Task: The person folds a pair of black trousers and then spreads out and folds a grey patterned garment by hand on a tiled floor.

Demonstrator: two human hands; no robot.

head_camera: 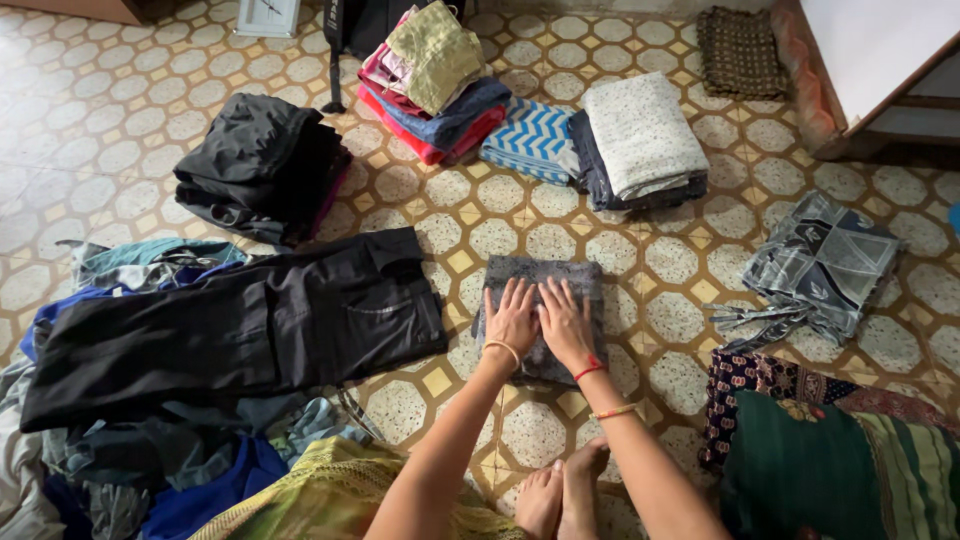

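1. The left hand (512, 318) lay flat, palm down and fingers spread, on a folded grey cloth (540, 300); it gripped nothing.
2. The right hand (565, 320) lay flat beside it in the same manner, the two hands touching along their inner edges, and it too was open.
3. The folded grey cloth rested on the patterned tile floor (690, 300), at the middle of the scene and just beyond the person's bare feet (560, 495).
4. Black trousers (250, 325) were spread flat just left of the cloth, over a loose heap of blue and grey clothes (150, 470) at the near left.
5. A yellow-green garment (320, 495) lay at the near edge, beneath the left forearm.
6. A folded pile of black clothing (260, 165) stood farther off to the left.
7. Farther still, beyond the cloth, a stack of red, blue and pale green folded pieces (435, 85) sat beside a blue zigzag-striped fold (530, 140) and a speckled white fold on darker cloth (640, 140).
8. A grey patterned garment (820, 260) lay loosely folded at the right, well apart from the hands.
9. Dark printed and green fabrics (830, 450) occupied the near right.
10. A dark checked mat (740, 50) lay at the far right, near a wooden furniture edge (880, 110).
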